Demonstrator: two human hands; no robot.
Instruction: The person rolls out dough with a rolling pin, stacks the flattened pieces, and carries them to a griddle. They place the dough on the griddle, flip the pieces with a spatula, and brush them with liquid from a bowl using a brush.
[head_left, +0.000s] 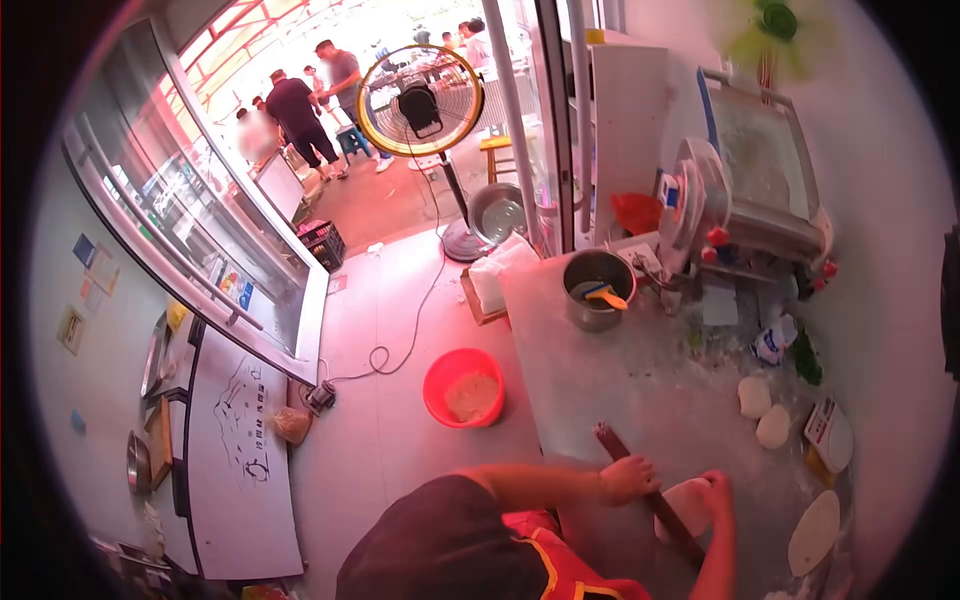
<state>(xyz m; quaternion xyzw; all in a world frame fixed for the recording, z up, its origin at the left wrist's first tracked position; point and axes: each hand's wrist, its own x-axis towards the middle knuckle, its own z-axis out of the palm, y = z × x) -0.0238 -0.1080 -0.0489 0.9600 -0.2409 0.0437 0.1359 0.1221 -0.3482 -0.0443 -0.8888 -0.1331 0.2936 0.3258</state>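
My left hand (628, 480) is wrapped around a dark wooden rolling pin (618, 447), which lies slantwise on the metal worktable (570, 370). Under the pin is a flattened piece of dough (690, 500). At the dough's far edge, the fingers of my right hand (716, 492) are closed on its rim. Two pale dough balls (755, 397) rest farther along the table. A rolled-out oval sheet of dough (814, 532) lies near the wall, beside a white kitchen scale (829, 435).
A metal pot (596, 315) holding an orange-handled brush stands on the table, near a dough-rolling machine (770, 225). On the floor are a red basin (430, 385) with dough inside, a standing fan (420, 105) and its cable. People (295, 110) are outside the open doorway.
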